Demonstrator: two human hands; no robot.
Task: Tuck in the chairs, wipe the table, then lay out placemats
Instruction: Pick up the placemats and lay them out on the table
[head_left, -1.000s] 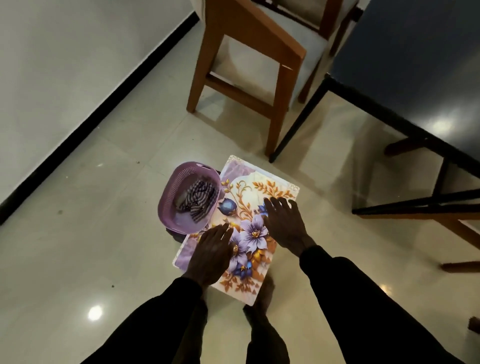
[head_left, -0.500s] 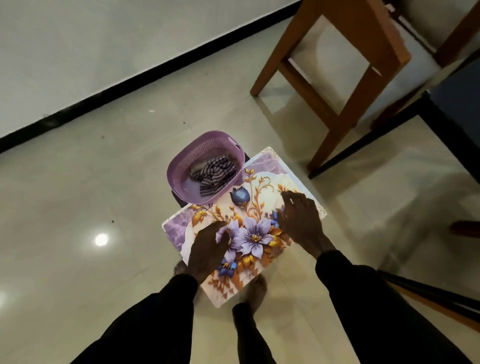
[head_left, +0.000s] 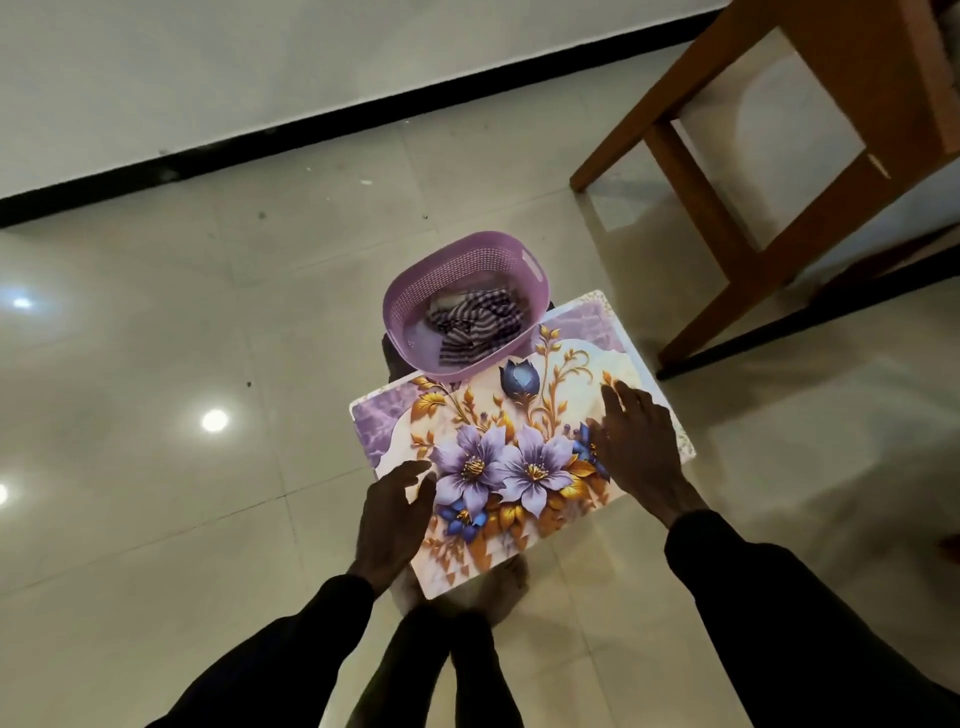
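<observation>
- Head view looks straight down at a glossy tiled floor (head_left: 156, 519); a black skirting strip (head_left: 311, 130) runs along the wall at top.
- Placemat (head_left: 519, 447): floral print, purple and gold, lying flat on something low that I can't make out, sitting above floor level. It may be a stack, but I can't tell from the edges.
- Left hand (head_left: 392, 525): at the mat's near-left edge, fingers spread and loosely curled, tips on or just over the surface. Not closed round anything that I can see. Whether the thumb is under the edge, I can't tell.
- Right hand (head_left: 641, 447): palm down on the right part of the mat, fingers extended and flat. Open, pressing or resting, no grasp visible.
- Purple basket (head_left: 415, 301): perforated plastic, touching the mat's far edge and overlapping it slightly. Striped cloth (head_left: 478, 322) bunched inside.
- Wooden chair (head_left: 779, 182): top right, legs on the floor, well apart from the mat.
- Dark thin table leg (head_left: 779, 332) slants across the floor beside the chair leg.
- Both sleeves dark; bare feet (head_left: 511, 577) partly visible under the mat's near corner.
</observation>
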